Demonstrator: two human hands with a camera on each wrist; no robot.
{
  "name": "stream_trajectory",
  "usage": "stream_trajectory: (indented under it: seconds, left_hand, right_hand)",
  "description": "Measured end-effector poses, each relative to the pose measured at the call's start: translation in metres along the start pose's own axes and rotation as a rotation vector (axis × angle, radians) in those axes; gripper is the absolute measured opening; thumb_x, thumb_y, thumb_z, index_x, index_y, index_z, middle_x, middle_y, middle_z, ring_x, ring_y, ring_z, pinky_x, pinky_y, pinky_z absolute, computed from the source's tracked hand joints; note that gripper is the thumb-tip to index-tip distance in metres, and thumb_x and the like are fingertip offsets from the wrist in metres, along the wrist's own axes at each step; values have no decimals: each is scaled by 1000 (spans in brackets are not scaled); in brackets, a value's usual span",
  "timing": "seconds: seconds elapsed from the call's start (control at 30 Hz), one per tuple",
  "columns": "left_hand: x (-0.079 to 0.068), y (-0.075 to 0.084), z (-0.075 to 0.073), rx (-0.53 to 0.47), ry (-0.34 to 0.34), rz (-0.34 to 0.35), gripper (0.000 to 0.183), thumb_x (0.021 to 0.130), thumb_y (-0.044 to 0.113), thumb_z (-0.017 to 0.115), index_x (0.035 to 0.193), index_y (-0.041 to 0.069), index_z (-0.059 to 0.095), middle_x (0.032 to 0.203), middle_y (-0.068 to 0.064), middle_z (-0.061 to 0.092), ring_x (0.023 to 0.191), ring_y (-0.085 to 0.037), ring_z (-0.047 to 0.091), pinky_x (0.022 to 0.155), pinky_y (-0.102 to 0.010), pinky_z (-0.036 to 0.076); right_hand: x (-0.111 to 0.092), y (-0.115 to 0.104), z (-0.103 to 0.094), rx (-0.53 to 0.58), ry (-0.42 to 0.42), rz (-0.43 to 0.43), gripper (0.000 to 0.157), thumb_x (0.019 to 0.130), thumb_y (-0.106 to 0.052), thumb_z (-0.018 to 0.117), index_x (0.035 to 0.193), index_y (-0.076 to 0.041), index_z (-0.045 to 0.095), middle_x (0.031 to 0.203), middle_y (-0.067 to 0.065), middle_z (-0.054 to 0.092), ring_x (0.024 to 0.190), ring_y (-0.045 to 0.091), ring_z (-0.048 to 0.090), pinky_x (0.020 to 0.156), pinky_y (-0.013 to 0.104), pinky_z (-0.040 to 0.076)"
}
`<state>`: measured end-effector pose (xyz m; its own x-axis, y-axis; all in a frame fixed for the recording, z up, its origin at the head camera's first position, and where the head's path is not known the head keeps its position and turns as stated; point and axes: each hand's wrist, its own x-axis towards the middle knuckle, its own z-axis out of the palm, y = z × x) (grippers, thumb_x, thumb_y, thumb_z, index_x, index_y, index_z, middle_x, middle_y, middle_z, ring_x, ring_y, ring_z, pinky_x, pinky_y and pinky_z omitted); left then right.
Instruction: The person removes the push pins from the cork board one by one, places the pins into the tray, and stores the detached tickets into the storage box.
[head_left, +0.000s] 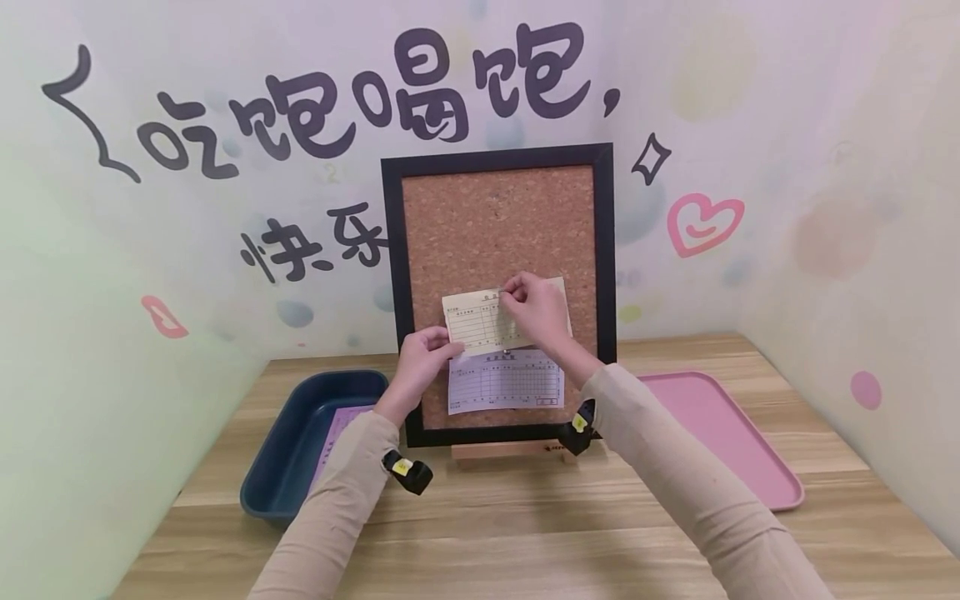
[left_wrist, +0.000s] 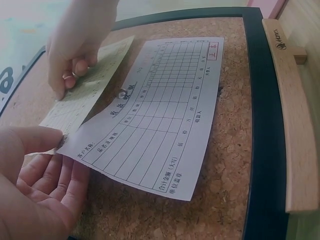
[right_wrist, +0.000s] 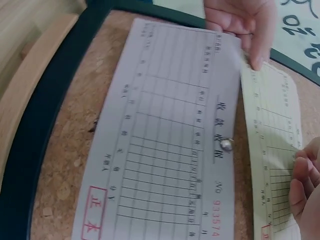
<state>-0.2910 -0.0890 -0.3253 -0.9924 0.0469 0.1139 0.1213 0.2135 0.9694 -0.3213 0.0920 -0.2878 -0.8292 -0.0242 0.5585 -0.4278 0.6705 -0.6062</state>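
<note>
A pale yellow receipt slip point(head_left: 476, 323) lies against the cork board point(head_left: 498, 221), above a white receipt slip point(head_left: 506, 392). My left hand point(head_left: 420, 367) pinches the yellow slip's lower left corner; in the left wrist view the thumb is on top and the fingers are behind. At the slip's upper middle, my right hand point(head_left: 538, 312) pinches a small pin between thumb and forefinger, mostly hidden by the fingertips. A silver pushpin point(right_wrist: 226, 144) fixes the white slip at its top middle, and that slip's lower edge stands off the cork in the left wrist view.
The board's black frame point(head_left: 606, 250) leans upright on a wooden stand point(head_left: 495, 451). To the left, a dark blue tray point(head_left: 258, 467) holds purple paper point(head_left: 337, 433). A pink tray point(head_left: 720, 425) lies at right on the wooden table point(head_left: 517, 533), with a lettered wall behind.
</note>
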Motion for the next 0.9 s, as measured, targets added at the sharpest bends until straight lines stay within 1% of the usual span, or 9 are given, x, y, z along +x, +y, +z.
stream_trajectory:
  seconds: [0.17,0.53,0.77,0.9]
  left_hand:
    - [-1,1,1,-7,12,-1,22,83,7,62,102,-4,62,94,-15,65,72,-9,57,65,-22,49]
    - [-4,-1,2,-5,20,-6,22,83,8,62,102,-4,62,93,-14,66,74,-10,58,68,-23,50]
    - [-6,-3,3,-1,52,20,21,83,7,62,100,-5,63,91,-15,66,72,-9,57,63,-20,49]
    - [-5,-4,2,1,55,26,20,83,6,62,99,-5,64,89,-14,66,71,-8,57,62,-20,49]
  right_hand:
    - [2,-2,-3,18,-31,29,9,83,-13,59,83,-7,66,64,3,63,55,14,50,50,22,36]
    - [1,-3,-6,-1,-48,19,9,83,-11,59,84,-5,65,67,4,63,58,14,51,52,22,38]
    - [2,1,-5,-2,-55,-21,9,83,-12,60,84,-5,65,67,4,63,59,14,52,53,22,38]
    - [3,3,-6,8,-59,-55,9,83,-12,60,84,-6,66,66,3,63,57,15,51,51,23,38]
